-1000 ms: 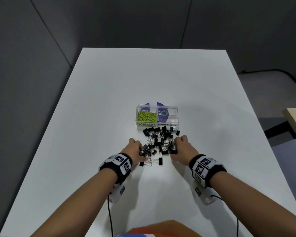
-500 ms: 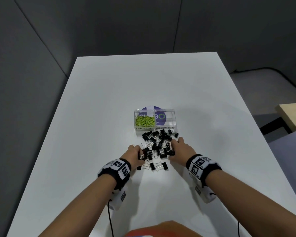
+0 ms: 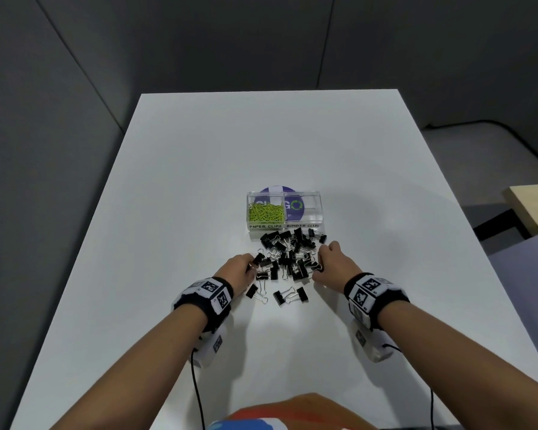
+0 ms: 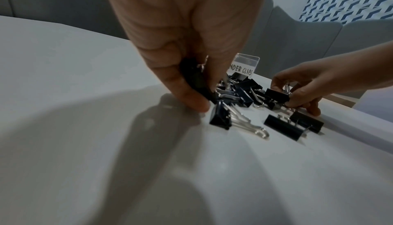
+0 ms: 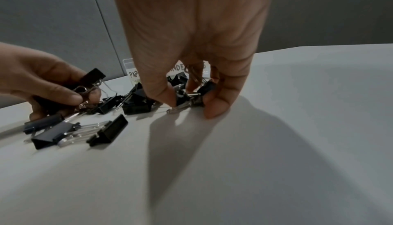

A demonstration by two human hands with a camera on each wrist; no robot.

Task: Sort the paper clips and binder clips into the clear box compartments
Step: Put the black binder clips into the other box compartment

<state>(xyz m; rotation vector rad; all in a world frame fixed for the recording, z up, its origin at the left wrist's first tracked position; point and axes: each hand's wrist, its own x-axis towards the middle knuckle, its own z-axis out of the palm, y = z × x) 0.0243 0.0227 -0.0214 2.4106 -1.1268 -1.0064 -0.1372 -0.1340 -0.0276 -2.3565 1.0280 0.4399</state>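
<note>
A clear box (image 3: 317, 212) stands mid-table; its left compartment holds green paper clips (image 3: 266, 212), and its right one, labelled for binder clips, looks empty. A pile of black binder clips (image 3: 288, 254) lies just in front of it. My left hand (image 3: 241, 268) sits at the pile's left edge and grips a black binder clip (image 4: 196, 78) in curled fingers. My right hand (image 3: 331, 259) is at the pile's right edge, its thumb and fingers pinching a clip (image 5: 198, 96) low on the table. Three clips (image 3: 280, 294) lie apart nearer me.
The white table (image 3: 199, 181) stretches far behind the box and to both sides. Grey walls surround it. A wooden surface (image 3: 534, 209) and a dark cable lie off the right edge.
Both hands stay at the sides of the pile, shifted slightly toward the box. The head view has tilted, so everything sits lower in the picture.
</note>
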